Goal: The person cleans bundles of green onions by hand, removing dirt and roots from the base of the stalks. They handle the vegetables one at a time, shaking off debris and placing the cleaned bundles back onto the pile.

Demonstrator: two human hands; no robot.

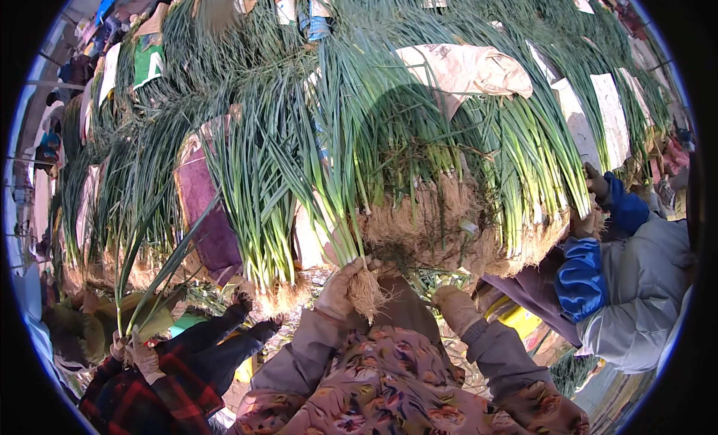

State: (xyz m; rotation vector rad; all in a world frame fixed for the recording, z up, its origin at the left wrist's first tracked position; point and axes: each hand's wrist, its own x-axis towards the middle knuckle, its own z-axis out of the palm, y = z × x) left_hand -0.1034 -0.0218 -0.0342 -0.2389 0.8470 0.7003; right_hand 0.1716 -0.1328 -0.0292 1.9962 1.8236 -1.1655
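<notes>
My left hand, in a pale glove, grips a bunch of green onions just above its bushy roots. The long leaves stretch forward over the heap. My right hand, also gloved, is apart from the bunch, over the right side of my lap. Its fingers are curled, and their inner side is hidden. Before me lies a pile of untidy green onions with tangled, dirty roots. Cleaner bunches with pale stalks lie to the left and right of it.
A cream cloth sack covers leaves ahead. A purple cloth hangs at left. One co-worker's gloved hands hold onion stalks at lower left. Another, with a blue oversleeve, works close on my right. White sheets stand between bunches.
</notes>
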